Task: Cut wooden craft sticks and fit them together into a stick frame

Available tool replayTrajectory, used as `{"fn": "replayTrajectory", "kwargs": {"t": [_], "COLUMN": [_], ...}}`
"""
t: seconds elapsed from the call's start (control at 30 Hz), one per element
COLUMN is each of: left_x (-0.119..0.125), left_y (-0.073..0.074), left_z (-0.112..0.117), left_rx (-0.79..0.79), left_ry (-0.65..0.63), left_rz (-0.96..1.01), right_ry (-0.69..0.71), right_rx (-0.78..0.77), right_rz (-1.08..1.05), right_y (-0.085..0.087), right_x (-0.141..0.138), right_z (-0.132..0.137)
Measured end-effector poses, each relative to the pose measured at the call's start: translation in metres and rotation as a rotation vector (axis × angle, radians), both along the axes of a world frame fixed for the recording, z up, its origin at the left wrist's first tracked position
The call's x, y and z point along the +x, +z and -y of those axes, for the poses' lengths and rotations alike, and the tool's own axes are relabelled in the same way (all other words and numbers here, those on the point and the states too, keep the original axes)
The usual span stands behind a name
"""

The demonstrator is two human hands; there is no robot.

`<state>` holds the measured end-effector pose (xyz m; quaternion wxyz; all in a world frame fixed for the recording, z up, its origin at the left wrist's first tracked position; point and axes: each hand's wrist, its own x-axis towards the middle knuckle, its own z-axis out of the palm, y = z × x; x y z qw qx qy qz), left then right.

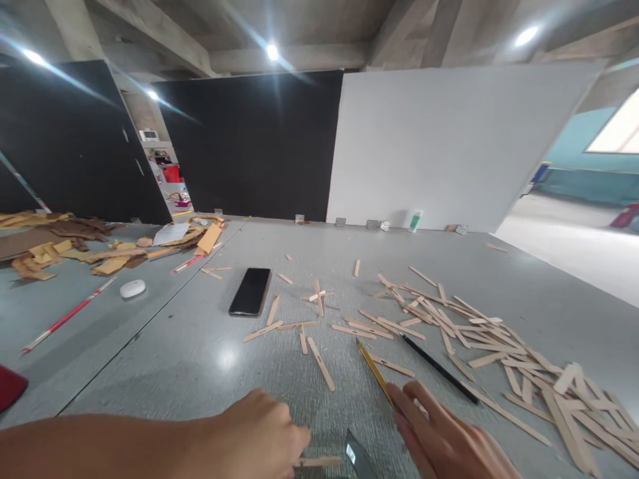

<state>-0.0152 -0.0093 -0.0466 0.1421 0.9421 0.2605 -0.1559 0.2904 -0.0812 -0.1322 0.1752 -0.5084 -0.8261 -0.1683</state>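
My left hand (264,432) is closed at the bottom edge, its fingers pressed on a wooden craft stick (320,461) that lies flat on the table. To the right, my right hand (442,429) has its fingers closed at the near end of a slim yellow pencil (374,370), whose dark tip points away from me. Between the hands shows a grey knife blade (358,456) with a bright glint; its handle is out of sight. A black pencil (439,368) lies just beyond my right hand. Several loose craft sticks (321,364) lie ahead of my hands.
A big pile of craft sticks (529,369) spreads over the right side. A phone (251,292) lies at centre left, with a white earbud case (132,289) and a red-and-white strip (70,316) farther left. Torn cardboard (114,256) and a glue tube (415,221) are near the upright panels.
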Motion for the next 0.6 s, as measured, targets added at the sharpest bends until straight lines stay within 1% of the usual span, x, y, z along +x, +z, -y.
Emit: {"fn": "replayTrajectory", "kwargs": {"t": [0.07, 0.13, 0.17, 0.2, 0.23, 0.27, 0.33, 0.43, 0.53, 0.6], "left_x": [0.002, 0.004, 0.004, 0.004, 0.004, 0.003, 0.002, 0.003, 0.004, 0.005], "left_y": [-0.013, -0.024, -0.028, -0.031, -0.033, -0.034, -0.033, -0.027, -0.022, -0.02], "left_z": [-0.003, -0.005, -0.005, -0.006, -0.006, -0.006, -0.007, -0.008, -0.01, -0.01], "left_rx": [0.007, -0.018, -0.032, -0.046, -0.06, -0.071, -0.104, -0.136, -0.153, -0.164], "left_ry": [-0.026, -0.053, -0.052, -0.045, -0.035, -0.025, -0.014, -0.017, -0.028, -0.026], "left_rz": [0.03, 0.105, 0.141, 0.172, 0.195, 0.211, 0.222, 0.229, 0.205, 0.193], "right_ry": [-0.09, -0.156, -0.167, -0.2, -0.207, -0.214, -0.192, -0.153, -0.14, -0.179], "right_rx": [-0.08, -0.167, -0.168, -0.159, -0.231, -0.268, -0.366, -0.452, -0.487, -0.427], "right_rz": [-0.042, -0.09, -0.122, -0.148, -0.159, -0.192, -0.242, -0.276, -0.282, -0.323], "right_y": [0.007, 0.022, 0.032, 0.04, 0.046, 0.05, 0.05, 0.035, 0.026, 0.027], "right_x": [0.009, 0.02, 0.027, 0.033, 0.039, 0.044, 0.05, 0.052, 0.048, 0.044], "right_z": [-0.005, -0.01, -0.013, -0.016, -0.018, -0.019, -0.02, -0.017, -0.013, -0.013]}}
